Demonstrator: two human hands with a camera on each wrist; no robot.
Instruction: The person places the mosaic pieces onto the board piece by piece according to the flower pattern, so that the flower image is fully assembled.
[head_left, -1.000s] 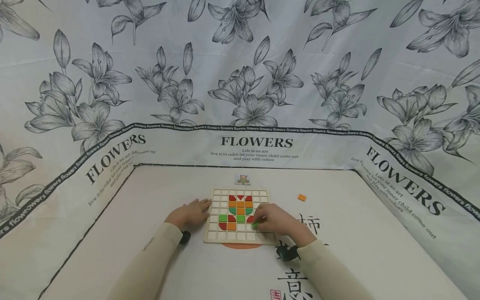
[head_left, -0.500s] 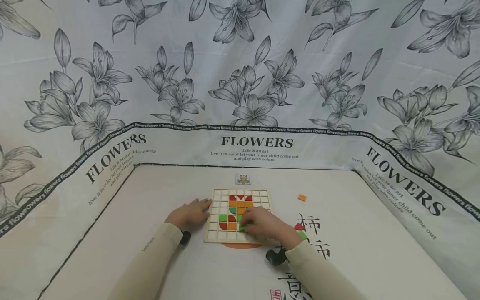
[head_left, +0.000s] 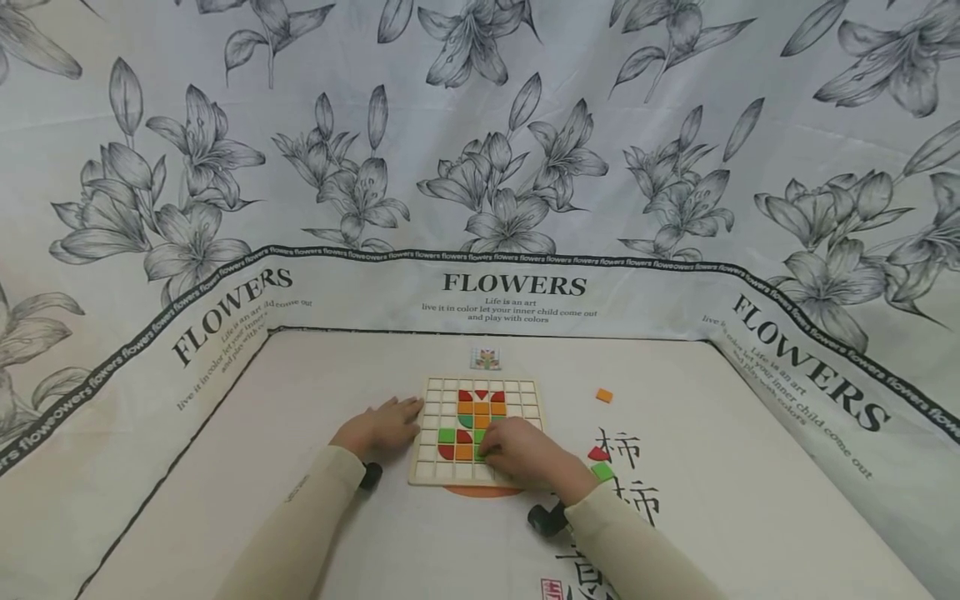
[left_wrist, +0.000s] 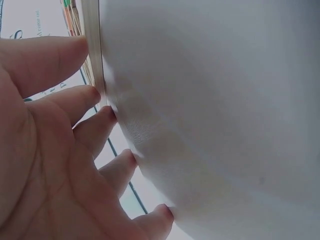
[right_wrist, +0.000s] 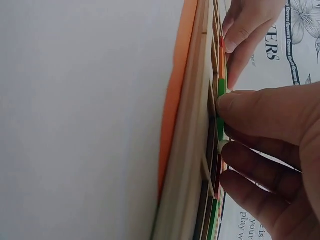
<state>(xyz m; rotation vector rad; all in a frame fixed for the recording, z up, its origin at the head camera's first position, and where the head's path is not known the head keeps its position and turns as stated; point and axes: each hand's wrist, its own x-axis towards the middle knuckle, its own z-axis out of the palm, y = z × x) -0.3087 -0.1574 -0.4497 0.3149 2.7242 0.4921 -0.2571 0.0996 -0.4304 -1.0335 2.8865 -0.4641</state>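
A wooden grid board (head_left: pixel 431 408) lies on the table, with red, orange and green tiles set in several cells. My left hand (head_left: pixel 381 427) rests at its left side, fingers spread and fairly straight; in the left wrist view the thumb and index fingertips touch the board's edge (left_wrist: pixel 92 45). Over the lower middle cells, my right hand (head_left: pixel 521 450) pinches a green tile (right_wrist: pixel 220 127) between thumb and fingers, down at the grid. That hand hides the cells on the board's lower right.
A small pattern card (head_left: pixel 486 358) lies behind the board. To the right are a loose orange tile (head_left: pixel 603 395), a red piece (head_left: pixel 597 453) and a green tile (head_left: pixel 602 472). An orange printed shape (head_left: pixel 483 492) shows under the board's front edge. Flower-printed cloth (head_left: pixel 510 208) hangs behind.
My right hand has moved left across the board with the green tile, then settled at the lower middle cells. The loose red and green pieces have come into view. My left hand stays put.
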